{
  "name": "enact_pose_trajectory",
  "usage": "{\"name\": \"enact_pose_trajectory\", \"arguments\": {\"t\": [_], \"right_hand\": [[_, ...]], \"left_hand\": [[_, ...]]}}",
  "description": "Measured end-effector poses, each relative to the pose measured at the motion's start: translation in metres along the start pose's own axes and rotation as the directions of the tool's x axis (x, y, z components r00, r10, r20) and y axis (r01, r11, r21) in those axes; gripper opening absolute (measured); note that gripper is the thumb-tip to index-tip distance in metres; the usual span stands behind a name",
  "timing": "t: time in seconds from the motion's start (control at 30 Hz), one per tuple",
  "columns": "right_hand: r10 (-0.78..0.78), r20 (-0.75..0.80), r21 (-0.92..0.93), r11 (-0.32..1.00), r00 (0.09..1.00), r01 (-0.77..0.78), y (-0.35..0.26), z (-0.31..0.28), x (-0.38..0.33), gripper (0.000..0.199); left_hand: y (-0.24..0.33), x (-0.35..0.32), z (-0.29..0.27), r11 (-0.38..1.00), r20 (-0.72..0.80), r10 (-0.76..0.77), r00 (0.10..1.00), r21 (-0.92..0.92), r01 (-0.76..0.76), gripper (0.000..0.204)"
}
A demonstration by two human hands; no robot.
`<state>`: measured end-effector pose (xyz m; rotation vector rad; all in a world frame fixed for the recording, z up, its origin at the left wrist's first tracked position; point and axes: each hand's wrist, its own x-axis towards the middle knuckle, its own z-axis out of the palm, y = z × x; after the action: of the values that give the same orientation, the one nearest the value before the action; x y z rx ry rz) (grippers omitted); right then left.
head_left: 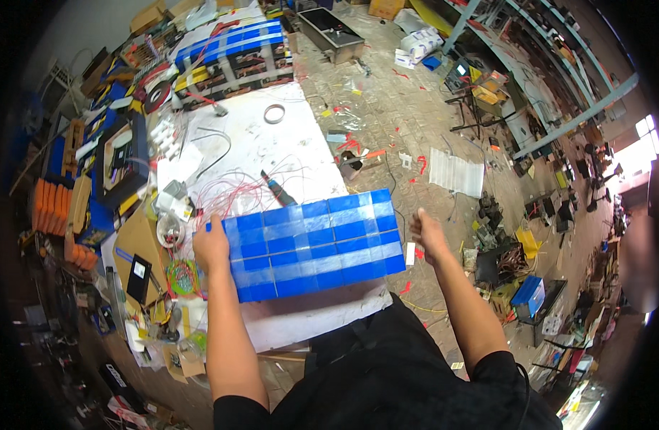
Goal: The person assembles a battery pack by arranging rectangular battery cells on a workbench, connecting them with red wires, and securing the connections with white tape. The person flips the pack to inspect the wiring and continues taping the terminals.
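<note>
A blue battery pack (315,247), made of blocks in a grid with clear tape bands across it, is tilted over the near end of the white table. My left hand (212,247) grips its left end, thumb at the top corner. Just off the right end, my right hand (430,236) is apart from the pack, fingers partly curled and nothing visible in them. Beyond the pack's far edge lies a dark utility knife (278,188). Thin red wires (233,193) are tangled beside it, close to my left hand.
The white table (294,129) bears a roll of tape (274,113) and a larger blue-topped battery assembly (233,61) at its far end. Tools and boxes crowd the left side. Scraps and a white sheet (455,172) litter the floor at right, before metal shelving (551,132).
</note>
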<state>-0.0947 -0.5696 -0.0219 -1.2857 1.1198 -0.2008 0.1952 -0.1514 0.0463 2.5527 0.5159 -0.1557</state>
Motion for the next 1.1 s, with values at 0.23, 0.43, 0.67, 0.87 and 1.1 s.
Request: {"name": "enact_pose_trajectory", "arguments": {"t": [0.23, 0.43, 0.67, 0.87, 1.1], "right_hand": [[0.383, 0.218, -0.037, 0.923, 0.898, -0.384, 0.072, 0.004, 0.038, 0.082], [0.398, 0.377, 0.027, 0.898, 0.837, -0.439, 0.083, 0.055, 0.083, 0.077], [0.463, 0.428, 0.226, 0.777, 0.776, -0.588, 0.081, 0.066, 0.085, 0.077], [0.524, 0.443, 0.194, 0.736, 0.727, -0.649, 0.082, 0.068, 0.077, 0.073], [0.522, 0.448, 0.183, 0.741, 0.726, -0.646, 0.059, 0.069, 0.072, 0.064]], "left_hand": [[0.002, 0.001, 0.003, 0.998, -0.018, -0.019, 1.000, 0.052, 0.020, 0.067], [-0.017, 0.016, 0.016, 0.999, -0.108, 0.042, 0.993, 0.022, -0.040, 0.066], [-0.006, 0.010, 0.014, 0.995, -0.120, -0.082, 0.989, 0.041, 0.087, 0.063], [-0.010, 0.013, 0.015, 0.992, -0.140, -0.084, 0.987, 0.084, 0.096, 0.066], [0.002, 0.007, 0.013, 0.990, -0.121, -0.085, 0.989, 0.102, 0.097, 0.067]]}}
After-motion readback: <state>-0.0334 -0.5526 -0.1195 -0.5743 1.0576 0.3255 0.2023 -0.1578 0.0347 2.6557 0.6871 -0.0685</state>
